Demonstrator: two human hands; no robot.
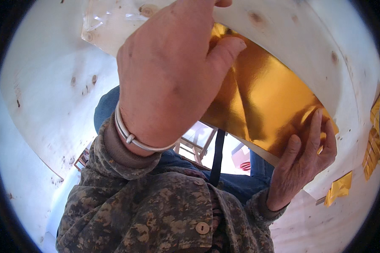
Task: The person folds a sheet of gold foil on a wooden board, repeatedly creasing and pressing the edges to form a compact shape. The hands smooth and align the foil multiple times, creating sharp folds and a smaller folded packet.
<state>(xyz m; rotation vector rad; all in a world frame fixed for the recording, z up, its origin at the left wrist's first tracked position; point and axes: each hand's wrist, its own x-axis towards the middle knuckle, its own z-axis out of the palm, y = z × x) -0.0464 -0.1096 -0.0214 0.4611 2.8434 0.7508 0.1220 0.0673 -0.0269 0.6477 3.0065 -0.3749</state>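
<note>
A shiny gold foil sheet or flat pouch (270, 92), with a crease down its left part, lies slanting along the near edge of a pale wooden tabletop (329, 55). My left hand (169, 76), a silver bangle on its wrist, is raised close to the camera over the foil's left end. Its thumb is stretched out across the foil; most of its other fingers are hidden or cut off by the upper edge. At the foil's right end rests my right hand (304, 156), fingers spread and slightly bent, their tips touching the gold surface.
Clear plastic film (101, 17) glints at the upper left. On the right lie a small gold packet (340, 188) and more gold packets (371, 156) at the rim. Below the table edge show a wooden frame (196, 147), my jeans (236, 185) and a dark strap (218, 158).
</note>
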